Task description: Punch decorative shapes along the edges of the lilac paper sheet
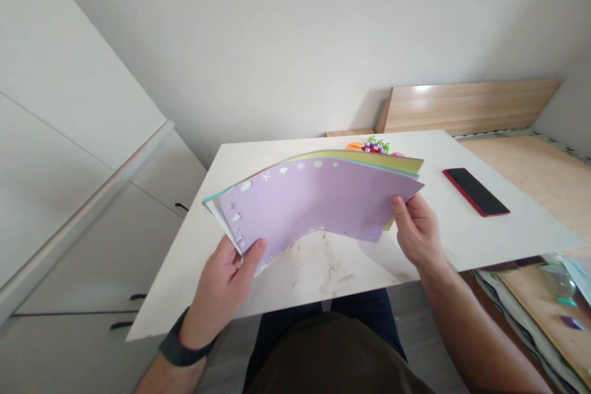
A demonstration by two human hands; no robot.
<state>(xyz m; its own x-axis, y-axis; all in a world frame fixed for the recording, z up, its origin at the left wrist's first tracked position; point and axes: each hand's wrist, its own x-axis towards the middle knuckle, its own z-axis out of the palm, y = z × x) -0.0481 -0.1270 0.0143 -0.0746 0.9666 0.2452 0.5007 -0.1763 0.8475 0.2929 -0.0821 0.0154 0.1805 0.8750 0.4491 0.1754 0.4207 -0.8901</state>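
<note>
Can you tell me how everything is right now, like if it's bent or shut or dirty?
Purple sheet: held up, curved, cut-out shapes along its edges.
Yellow sheet: behind the purple one, partly hidden.
Left hand: closed on the sheets' left end.
Right hand: closed on their right end.
Wristband: worn on the left wrist.
Table: smudged near the front.
Black-and-red slab: lying flat.
Cupboard doors: shut.
</note>
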